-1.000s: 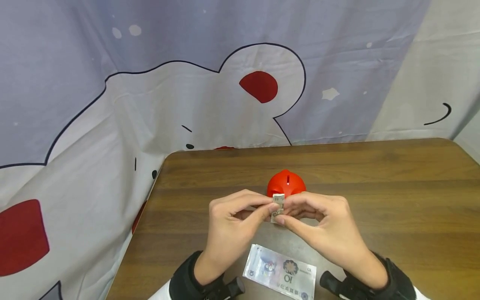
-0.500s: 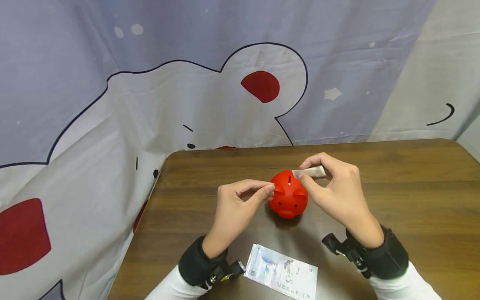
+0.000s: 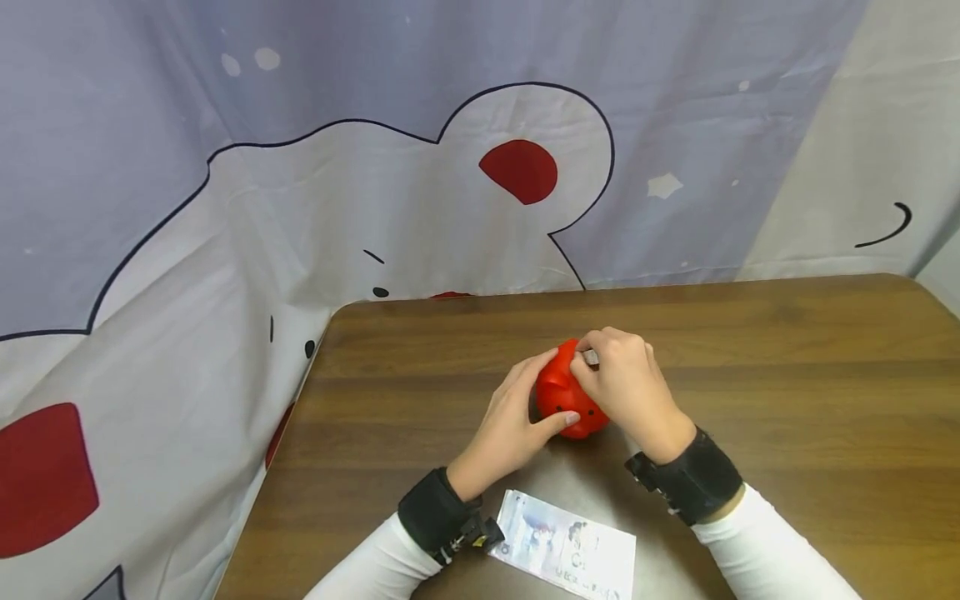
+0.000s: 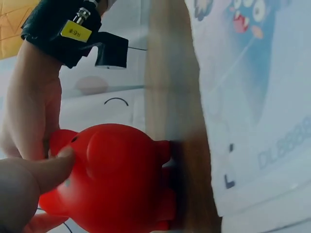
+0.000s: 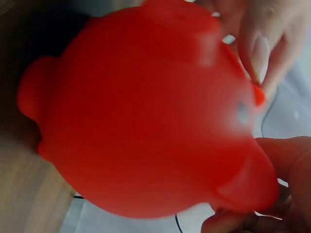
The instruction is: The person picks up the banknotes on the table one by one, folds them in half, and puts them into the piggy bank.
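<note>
A red piggy bank [image 3: 558, 400] stands on the table, its snout towards me. My left hand [image 3: 506, 433] grips it from the left, thumb across the face and fingers along the side. Over its top, my right hand [image 3: 630, 383] pinches a small folded banknote [image 3: 591, 357]. Only a pale bit of that note shows between thumb and forefinger, and the slot lies hidden beneath the fingers. In the left wrist view the left thumb [image 4: 43, 174] presses beside the snout. The piggy bank [image 5: 146, 111] fills most of the right wrist view.
A small stack of banknotes [image 3: 562, 542] lies flat near the front of the wooden table [image 3: 787, 417], close to the left wrist. Behind the table hangs a printed cloth [image 3: 375, 200].
Both hands first held the folded note together; the right hand took it to the far right of the piggy bank, then onto its top. My left hand let go of the note and gripped the piggy bank.
</note>
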Demonstrator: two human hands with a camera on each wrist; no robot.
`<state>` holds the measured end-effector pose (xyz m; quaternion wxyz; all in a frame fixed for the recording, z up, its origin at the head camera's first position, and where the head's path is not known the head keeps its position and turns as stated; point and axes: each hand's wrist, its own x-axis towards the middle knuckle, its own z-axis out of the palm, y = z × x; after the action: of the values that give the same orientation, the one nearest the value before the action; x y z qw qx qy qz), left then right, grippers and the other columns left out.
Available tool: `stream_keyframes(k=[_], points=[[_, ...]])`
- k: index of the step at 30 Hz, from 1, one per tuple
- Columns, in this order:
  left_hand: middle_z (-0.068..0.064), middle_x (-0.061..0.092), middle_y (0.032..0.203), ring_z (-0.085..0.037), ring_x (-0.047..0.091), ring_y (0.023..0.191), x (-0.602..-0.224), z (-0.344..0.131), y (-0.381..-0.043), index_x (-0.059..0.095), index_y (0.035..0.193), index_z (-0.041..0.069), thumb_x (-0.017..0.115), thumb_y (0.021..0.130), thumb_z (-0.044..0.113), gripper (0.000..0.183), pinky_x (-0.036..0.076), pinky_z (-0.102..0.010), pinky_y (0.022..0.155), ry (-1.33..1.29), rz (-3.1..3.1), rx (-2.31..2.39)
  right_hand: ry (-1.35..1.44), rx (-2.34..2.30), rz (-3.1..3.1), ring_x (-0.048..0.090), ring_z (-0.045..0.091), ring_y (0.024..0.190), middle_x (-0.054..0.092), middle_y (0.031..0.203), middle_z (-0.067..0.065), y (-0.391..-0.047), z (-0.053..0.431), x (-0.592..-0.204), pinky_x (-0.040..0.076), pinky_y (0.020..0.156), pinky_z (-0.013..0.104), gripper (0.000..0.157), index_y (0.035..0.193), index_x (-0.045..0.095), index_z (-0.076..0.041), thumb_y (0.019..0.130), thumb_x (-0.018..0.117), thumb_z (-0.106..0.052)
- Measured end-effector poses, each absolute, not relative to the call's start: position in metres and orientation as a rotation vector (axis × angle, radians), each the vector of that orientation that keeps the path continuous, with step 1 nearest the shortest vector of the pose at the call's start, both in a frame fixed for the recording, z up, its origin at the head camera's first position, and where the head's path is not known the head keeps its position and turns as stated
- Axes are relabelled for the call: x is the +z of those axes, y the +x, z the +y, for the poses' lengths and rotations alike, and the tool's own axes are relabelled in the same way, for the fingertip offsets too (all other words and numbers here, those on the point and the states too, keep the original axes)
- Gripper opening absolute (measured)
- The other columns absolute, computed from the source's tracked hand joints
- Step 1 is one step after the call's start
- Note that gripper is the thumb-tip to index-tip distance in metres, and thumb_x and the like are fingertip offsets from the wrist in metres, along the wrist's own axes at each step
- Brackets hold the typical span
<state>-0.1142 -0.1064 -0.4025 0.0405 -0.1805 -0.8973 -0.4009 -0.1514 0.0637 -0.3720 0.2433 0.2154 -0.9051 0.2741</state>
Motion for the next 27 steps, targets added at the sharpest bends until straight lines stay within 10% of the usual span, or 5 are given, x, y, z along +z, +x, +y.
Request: stream_keyframes(k=[11, 27], points=[[-0.008, 0.049, 0.143, -0.024, 0.051, 0.129, -0.403, -0.103, -0.115, 0.045, 0.144, 0.016, 0.079, 0.084, 0.02, 0.069, 0.049, -0.042, 0.105, -0.578, -2.737, -1.22, 0.59, 0.66, -2.684, 0.066, 0.03, 0.071, 0.066, 0.086, 0.014, -0.144, 0.064, -0.365, 0.059, 0.057, 0.045, 0.027, 0.104, 0.066, 0.001, 0.09, 0.07, -0.021], [-0.009, 0.046, 0.145, -0.026, 0.049, 0.13, -0.403, -0.106, -0.114, 0.042, 0.146, 0.014, 0.077, 0.086, 0.022, 0.07, 0.048, -0.044, 0.105, -0.566, -2.756, -1.256, 0.654, 0.782, -2.552, 0.061, 0.022, 0.059, 0.066, 0.069, 0.01, -0.156, 0.077, -0.366, 0.052, 0.053, 0.032, 0.007, 0.082, 0.078, -0.001, 0.076, 0.081, -0.001]])
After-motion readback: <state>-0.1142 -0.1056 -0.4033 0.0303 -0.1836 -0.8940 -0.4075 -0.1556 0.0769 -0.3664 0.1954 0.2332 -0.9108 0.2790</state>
